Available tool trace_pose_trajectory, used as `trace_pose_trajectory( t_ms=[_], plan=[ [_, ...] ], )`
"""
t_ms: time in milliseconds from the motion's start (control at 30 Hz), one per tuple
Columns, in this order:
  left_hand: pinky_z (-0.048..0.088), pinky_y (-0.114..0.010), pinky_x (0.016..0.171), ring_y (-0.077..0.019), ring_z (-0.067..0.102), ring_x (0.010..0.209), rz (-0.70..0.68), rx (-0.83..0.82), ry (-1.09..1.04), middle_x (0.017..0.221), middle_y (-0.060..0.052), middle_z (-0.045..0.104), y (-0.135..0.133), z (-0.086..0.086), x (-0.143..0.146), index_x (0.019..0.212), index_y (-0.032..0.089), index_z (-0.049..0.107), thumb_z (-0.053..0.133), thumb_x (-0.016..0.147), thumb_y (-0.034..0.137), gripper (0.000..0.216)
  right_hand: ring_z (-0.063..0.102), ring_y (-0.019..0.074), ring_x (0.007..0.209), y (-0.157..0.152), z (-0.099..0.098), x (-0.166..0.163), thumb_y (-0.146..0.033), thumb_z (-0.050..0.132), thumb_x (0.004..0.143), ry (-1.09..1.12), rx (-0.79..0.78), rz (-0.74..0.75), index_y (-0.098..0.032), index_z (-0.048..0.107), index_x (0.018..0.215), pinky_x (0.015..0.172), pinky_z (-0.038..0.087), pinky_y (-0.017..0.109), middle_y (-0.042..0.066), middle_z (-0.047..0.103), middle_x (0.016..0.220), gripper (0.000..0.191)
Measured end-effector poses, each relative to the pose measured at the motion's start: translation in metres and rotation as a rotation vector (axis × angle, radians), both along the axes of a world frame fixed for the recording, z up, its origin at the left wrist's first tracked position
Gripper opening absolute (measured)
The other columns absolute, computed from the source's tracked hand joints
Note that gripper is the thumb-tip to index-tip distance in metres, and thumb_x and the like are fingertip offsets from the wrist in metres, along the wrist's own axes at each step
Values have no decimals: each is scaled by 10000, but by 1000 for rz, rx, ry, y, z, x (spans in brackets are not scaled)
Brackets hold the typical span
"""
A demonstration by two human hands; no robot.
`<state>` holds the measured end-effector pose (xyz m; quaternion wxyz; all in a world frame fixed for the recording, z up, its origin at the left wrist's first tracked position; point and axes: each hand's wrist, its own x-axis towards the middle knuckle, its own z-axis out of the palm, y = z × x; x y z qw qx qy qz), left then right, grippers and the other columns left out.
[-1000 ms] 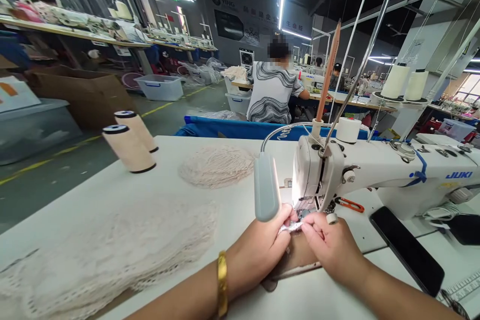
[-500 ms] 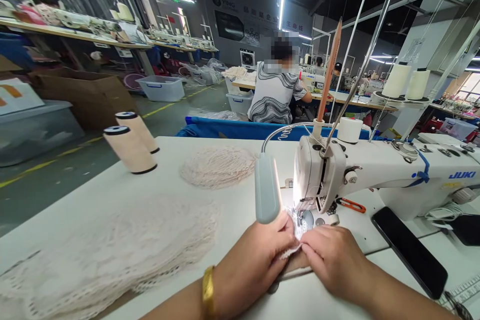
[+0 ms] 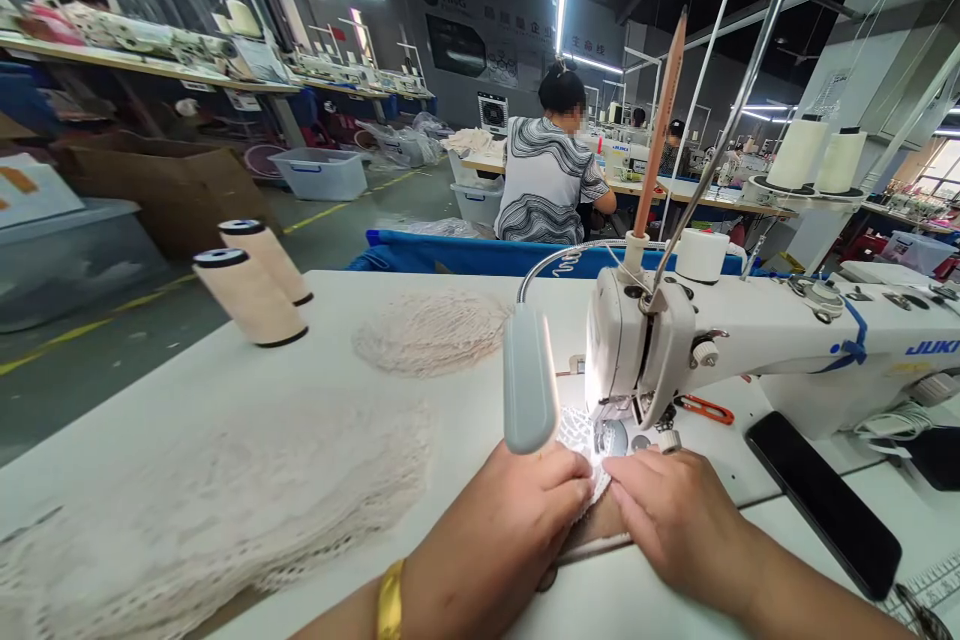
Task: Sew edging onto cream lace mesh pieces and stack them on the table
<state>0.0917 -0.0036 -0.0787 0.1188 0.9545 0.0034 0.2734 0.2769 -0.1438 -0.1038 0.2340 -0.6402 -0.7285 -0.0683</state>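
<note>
Lace point(image 3: 577, 428) at the sewing machine point(image 3: 750, 322), left hand point(image 3: 514, 508) and right hand point(image 3: 671, 505) fingers pinched closed on it, probably for steadier control.

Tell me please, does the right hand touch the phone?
Apart: the head view shows white table surface between the right hand and the phone.

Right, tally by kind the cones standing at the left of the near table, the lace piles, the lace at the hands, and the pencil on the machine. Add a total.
Peach cones: 2
Lace piles: 2
Lace piece at the left hand and right hand: 1
Pencil: 1
Total: 6
</note>
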Motion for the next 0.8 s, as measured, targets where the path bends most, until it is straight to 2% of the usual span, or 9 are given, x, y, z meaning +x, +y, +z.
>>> trace_pose_trajectory(
  t_ms=[100,267,467,633,800],
  plan=[
    [561,-353,769,-208,708,789,-9,11,1,924,-47,780,1,1,0,937,229,745,474,990,31,340,622,215,695,1,1,0,-119,482,1017,-17,-8,-21,-229,689,1057,647,367,345,23,727,844,238],
    [528,-380,761,-217,692,819,-48,52,15,936,-33,786,-2,2,-3,867,205,689,455,976,-6,334,587,204,694,-1,4,0,-63,501,944,-52,-24,27,-244,607,872,660,379,336,1,664,790,221],
    [513,-378,728,-212,666,790,-59,87,-6,930,-20,783,-2,3,-4,848,204,655,432,1013,10,339,569,200,688,-4,2,0,-72,485,969,-48,2,24,-238,618,918,664,366,333,3,657,802,219],
    [509,-365,708,-213,665,766,-28,108,7,926,-23,785,-2,5,-3,864,217,668,439,969,-23,348,524,199,640,0,3,0,-57,454,942,-50,40,2,-243,590,859,624,318,336,-4,607,736,245],
    [538,-379,759,-223,702,801,-27,87,32,949,-35,794,3,5,-1,908,217,704,454,958,-23,350,513,201,618,4,4,-1,-80,442,964,-57,58,-16,-238,600,846,603,295,345,0,601,712,253]
  ],
)
